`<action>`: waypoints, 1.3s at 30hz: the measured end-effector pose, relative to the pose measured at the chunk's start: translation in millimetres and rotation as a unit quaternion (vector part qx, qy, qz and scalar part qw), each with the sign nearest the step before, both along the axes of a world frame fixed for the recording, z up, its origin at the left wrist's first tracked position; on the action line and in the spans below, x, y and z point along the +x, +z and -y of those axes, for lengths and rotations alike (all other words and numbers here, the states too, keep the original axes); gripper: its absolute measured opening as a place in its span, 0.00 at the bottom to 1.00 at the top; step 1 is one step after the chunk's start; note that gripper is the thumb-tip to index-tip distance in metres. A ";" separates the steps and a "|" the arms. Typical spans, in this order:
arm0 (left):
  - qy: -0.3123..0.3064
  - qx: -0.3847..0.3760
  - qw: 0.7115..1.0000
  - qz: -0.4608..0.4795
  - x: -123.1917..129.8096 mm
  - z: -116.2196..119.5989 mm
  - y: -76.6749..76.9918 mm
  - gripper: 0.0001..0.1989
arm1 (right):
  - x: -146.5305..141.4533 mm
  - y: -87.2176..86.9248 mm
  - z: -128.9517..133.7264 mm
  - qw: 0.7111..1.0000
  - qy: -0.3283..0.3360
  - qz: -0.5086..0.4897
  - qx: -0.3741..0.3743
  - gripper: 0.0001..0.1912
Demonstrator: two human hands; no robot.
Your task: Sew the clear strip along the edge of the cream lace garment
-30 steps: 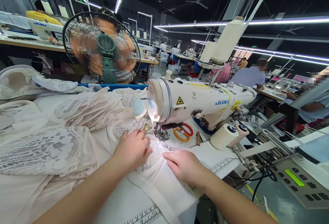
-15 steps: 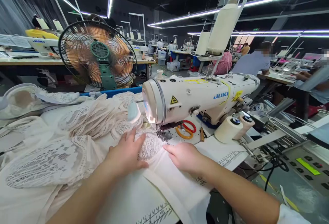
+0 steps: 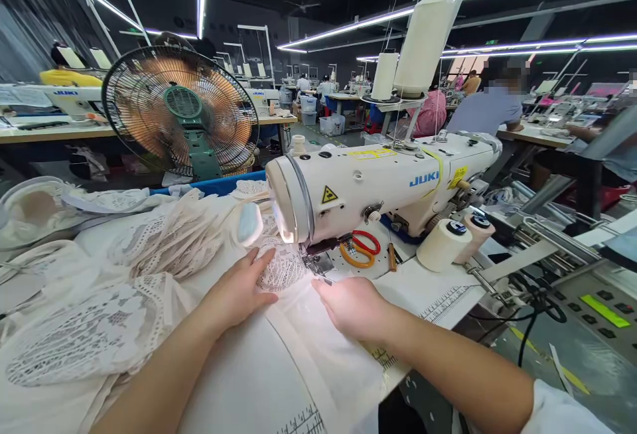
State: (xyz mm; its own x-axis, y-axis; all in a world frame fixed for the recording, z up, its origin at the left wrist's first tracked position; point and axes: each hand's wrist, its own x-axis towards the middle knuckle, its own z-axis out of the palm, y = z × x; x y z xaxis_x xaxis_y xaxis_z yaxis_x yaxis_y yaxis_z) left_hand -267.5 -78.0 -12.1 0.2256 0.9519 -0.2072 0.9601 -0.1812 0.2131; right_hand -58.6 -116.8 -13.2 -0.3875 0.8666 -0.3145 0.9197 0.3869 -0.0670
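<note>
A pale lace fabric piece [image 3: 283, 268] lies under the needle area of the white sewing machine [image 3: 343, 195], its plain part hanging over the table's front edge. My left hand [image 3: 236, 294] rests on the lace from the left, fingers spread. To the right of the lace, my right hand [image 3: 351, 304] is closed, thumb and forefinger pinching the fabric's edge close to the presser foot [image 3: 316, 263]. Behind it lie scissors [image 3: 358, 251] with red and orange handles and a wooden-handled tool [image 3: 392, 258].
Lace garments [image 3: 84, 334] are heaped on the left. Thread cones [image 3: 444, 245] stand right of the machine, a control panel [image 3: 604, 310] at the far right. A large fan [image 3: 184, 105] is behind; other people sit at machines beyond.
The view has shifted slightly. My left hand's fingers have moved back from the needle area and sit lower on the lace. The fabric under my hands has shifted, and my right hand still pinches its edge.
</note>
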 end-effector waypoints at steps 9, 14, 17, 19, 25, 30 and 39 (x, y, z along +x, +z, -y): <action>0.053 0.008 0.998 0.019 -3.9 -6.0 -5.6 0.38 | 28.0 -18.7 14.1 0.994 0.035 -0.075 0.076 0.07; 0.088 0.067 0.993 -0.034 16.7 6.9 16.0 0.31 | 47.9 -21.4 22.8 0.983 0.100 -0.127 0.092 0.08; 0.006 0.075 0.994 -0.080 48.6 36.6 24.2 0.20 | 63.0 -23.4 30.9 0.972 0.140 -0.159 0.105 0.08; -0.103 0.034 0.989 -0.099 69.9 60.0 18.5 0.18 | 73.1 -27.1 36.9 0.963 0.162 -0.188 0.109 0.06; -0.315 0.008 0.943 -0.102 90.3 90.0 -12.4 0.27 | 89.6 -40.3 48.5 0.948 0.194 -0.225 0.113 0.07; -0.312 -0.001 0.942 -0.122 84.9 83.1 -4.6 0.26 | 87.9 -44.4 48.2 0.948 0.193 -0.221 0.125 0.10; -0.314 0.050 0.940 -0.123 73.3 70.7 -14.8 0.24 | 79.8 -43.9 34.3 0.950 0.200 -0.202 0.130 0.09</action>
